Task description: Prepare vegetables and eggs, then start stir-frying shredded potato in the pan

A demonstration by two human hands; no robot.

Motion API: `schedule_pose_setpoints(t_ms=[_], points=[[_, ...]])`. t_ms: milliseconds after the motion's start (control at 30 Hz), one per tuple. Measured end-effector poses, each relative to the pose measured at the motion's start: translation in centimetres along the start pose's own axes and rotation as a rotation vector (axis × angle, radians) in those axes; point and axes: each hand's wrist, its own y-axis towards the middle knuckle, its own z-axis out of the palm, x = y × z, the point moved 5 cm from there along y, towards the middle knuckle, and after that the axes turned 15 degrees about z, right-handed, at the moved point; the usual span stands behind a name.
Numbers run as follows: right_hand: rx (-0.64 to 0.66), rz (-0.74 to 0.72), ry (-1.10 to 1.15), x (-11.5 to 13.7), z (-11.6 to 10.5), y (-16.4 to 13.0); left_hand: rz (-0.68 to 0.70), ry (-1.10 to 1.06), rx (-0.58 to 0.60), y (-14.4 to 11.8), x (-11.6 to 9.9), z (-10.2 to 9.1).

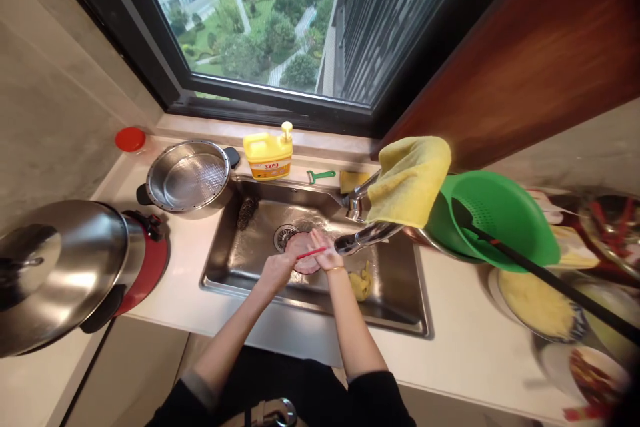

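My left hand [277, 272] is closed around one end of a thin, straight red stick-like thing [311, 253] over the sink [395, 320]. Its exact kind is too small to make out. The other end reaches across the palm of my right hand [327, 255], whose fingers are stretched out just left of the faucet spout [367, 239]. Below both hands, a round pinkish thing [306, 268] lies in the sink near the drain [285, 237]; my hands partly hide it. A crumpled yellow cloth or glove [361, 281] rests on the sink bottom, right of my right wrist.
A yellow towel [413, 177] drapes over the faucet. Behind the sink stand a yellow soap bottle [270, 155] and a green peeler [321, 176]. Steel pots [190, 177] are left; a green colander [505, 213] and filled bowls [537, 300] crowd the right, crossed by a black rod [550, 277].
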Motion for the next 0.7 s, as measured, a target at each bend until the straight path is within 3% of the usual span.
schedule_pose_setpoints(t_ms=[100,233,367,533,700], points=[[-0.056,-0.055,0.078,1.2,0.0,-0.6,-0.013,-0.030,-0.003,-1.3,-0.1,-0.4],[-0.101,-0.169,0.137,1.7,1.3,-0.6,-0.019,-0.107,-0.095,-2.8,0.1,-0.9],[-0.184,-0.141,0.147,0.7,2.6,-0.3,-0.068,-0.228,-0.216,-2.9,1.5,-1.1],[-0.164,-0.105,0.072,0.0,3.2,-1.9,-0.220,-0.528,-0.294,-1.4,5.1,0.5],[-0.183,-0.130,-0.081,-0.5,2.8,-4.1,-0.172,-0.845,-0.358,0.2,5.9,2.3]])
